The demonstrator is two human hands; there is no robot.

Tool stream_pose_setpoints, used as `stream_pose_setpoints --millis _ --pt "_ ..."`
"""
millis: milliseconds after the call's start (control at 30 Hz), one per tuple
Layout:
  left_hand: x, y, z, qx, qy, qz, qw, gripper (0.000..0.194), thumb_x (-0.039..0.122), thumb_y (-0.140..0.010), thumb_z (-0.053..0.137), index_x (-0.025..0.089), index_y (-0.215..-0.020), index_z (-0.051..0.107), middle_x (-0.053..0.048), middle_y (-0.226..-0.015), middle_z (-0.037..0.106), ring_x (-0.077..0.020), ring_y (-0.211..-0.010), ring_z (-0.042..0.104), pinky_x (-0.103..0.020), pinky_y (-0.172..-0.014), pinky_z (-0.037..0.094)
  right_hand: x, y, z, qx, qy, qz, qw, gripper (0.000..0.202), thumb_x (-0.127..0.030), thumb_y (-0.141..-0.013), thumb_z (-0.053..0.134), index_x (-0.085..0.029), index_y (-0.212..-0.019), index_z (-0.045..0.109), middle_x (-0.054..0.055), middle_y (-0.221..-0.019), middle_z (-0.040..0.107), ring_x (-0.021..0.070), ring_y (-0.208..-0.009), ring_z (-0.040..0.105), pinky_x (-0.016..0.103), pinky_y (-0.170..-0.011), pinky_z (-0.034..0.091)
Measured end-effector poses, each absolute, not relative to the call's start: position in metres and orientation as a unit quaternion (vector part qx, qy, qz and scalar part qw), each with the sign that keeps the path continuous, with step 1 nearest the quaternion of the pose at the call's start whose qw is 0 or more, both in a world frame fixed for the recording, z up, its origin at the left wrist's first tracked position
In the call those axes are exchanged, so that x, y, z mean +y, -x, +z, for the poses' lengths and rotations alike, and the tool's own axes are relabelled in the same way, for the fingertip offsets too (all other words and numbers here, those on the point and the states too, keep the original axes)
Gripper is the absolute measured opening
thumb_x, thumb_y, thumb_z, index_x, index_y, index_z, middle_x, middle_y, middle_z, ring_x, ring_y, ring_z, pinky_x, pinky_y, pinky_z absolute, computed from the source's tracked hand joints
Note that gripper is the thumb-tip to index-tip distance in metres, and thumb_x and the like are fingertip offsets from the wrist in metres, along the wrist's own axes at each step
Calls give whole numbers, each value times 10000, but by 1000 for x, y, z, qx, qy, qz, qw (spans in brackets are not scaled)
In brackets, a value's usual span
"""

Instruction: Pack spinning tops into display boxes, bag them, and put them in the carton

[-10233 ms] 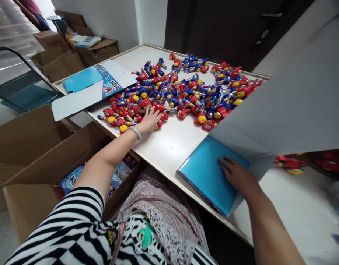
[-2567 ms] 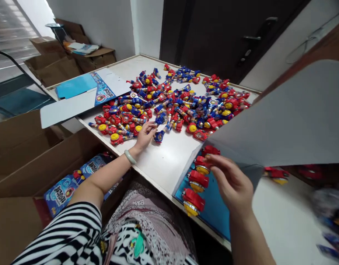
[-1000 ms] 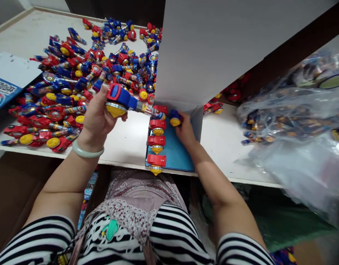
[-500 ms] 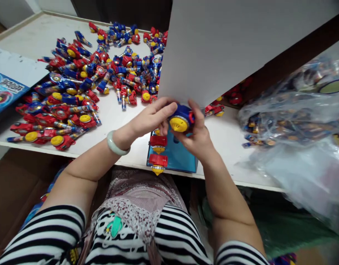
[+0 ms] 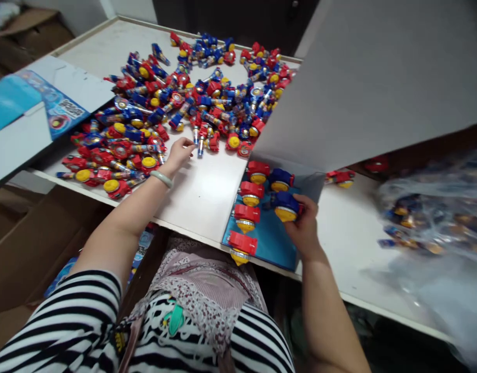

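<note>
My right hand (image 5: 305, 228) grips a blue spinning-top toy (image 5: 287, 206) with a yellow tip, low inside an upright-lidded box with a blue floor (image 5: 271, 243). Another blue spinning-top toy (image 5: 281, 180) lies just beyond it. Along the box's left side runs a column of several red spinning-top toys (image 5: 246, 213), tips towards me. My left hand (image 5: 181, 154) is at the near edge of the toy pile, its fingers slightly apart. Its fingertips are beside the clear tube of a toy (image 5: 200, 146); whether they touch is unclear.
A large heap of red and blue toys (image 5: 153, 103) covers the table's left and back. A blue printed box (image 5: 63, 111) stands at the far left. The raised white lid (image 5: 351, 88) blocks part of the back right. Clear plastic bags (image 5: 436, 207) of toys lie at right.
My left hand has left the blue toy and moved left to the pile. My right hand has lowered that toy into the box. The view has shifted left.
</note>
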State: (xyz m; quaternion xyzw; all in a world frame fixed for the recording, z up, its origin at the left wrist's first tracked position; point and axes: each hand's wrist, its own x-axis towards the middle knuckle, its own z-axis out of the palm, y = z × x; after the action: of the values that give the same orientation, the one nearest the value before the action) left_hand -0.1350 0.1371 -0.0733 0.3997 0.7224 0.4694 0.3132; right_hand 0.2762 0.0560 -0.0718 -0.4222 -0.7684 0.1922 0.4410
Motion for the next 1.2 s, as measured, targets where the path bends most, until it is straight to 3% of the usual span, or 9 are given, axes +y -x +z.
stream_pose_setpoints --millis 167,267,433,533,733,833,933,1067,1200 --pt "160 143 -87 746 -424 429 283 145 138 -741 714 137 -846 614 -35 -833 674 -197 -860 649 -324 -838 499 74 -293 -67 -775 416 216 423 566 -274 -784 683 -262 -1307 466 96 -1190 589 238 -965 686 403 -816 603" --pt "179 137 -88 770 -415 416 247 183 189 -818 696 122 -970 619 -132 -1052 684 -270 -1034 636 -385 -957 482 74 -296 -76 -773 439 213 406 572 -297 -788 682 -263 -1319 471 111 -1232 590 259 -1002 688 444 -854 606" --pt "217 157 -66 834 -441 325 71 348 200 -907 583 112 -1244 563 -191 -1441 491 -308 -1408 392 -396 -1191 308 64 -290 -92 -798 457 216 329 539 -281 -857 584 -249 -1380 458 145 -1309 590 300 -1100 674 515 -913 592" --pt "233 180 -54 847 -472 233 67 515 123 -881 553 84 -1389 479 -209 -1564 358 -341 -1500 247 -446 -1236 223 60 -281 -94 -792 468 184 347 543 -277 -879 549 -246 -1412 443 150 -1320 598 306 -1132 675 507 -924 599" --pt "220 182 -57 836 -490 195 152 789 52 -830 576 46 -1552 257 -308 -1495 387 -411 -1403 413 -514 -1145 345 60 -293 -62 -816 477 220 239 715 -416 -906 576 -290 -1562 319 131 -1457 563 330 -1216 651 518 -945 613" --pt "195 172 -60 817 -501 204 201 691 118 -823 672 77 -1461 407 -282 -1429 471 -382 -1286 545 -456 -1082 427 58 -310 -32 -803 503 223 230 702 -532 -862 623 -417 -1521 406 89 -1332 666 357 -1045 720 528 -708 665" --pt "164 167 -55 797 -496 221 264 407 244 -847 720 98 -1201 583 -200 -1182 653 -286 -1023 680 -360 -907 531 55 -305 0 -762 526 202 320 519 -537 -873 617 -552 -1384 524 65 -1107 744 361 -849 738 514 -489 604" --pt "119 154 -32 754 -487 286 336 266 321 -905 652 107 -1049 589 -106 -902 696 -158 -692 656 -265 -656 529 59 -249 39 -840 375 168 354 457 -344 -926 626 -494 -1355 574 43 -1092 745 318 -948 737 534 -768 652" --pt "81 123 18 609 -582 348 411 255 260 -781 704 119 -982 637 -58 -861 672 -125 -668 602 -230 -587 476 76 -168 60 -938 196 74 278 647 -154 -917 604 -330 -1516 436 103 -1431 587 333 -1346 548 542 -1071 541"
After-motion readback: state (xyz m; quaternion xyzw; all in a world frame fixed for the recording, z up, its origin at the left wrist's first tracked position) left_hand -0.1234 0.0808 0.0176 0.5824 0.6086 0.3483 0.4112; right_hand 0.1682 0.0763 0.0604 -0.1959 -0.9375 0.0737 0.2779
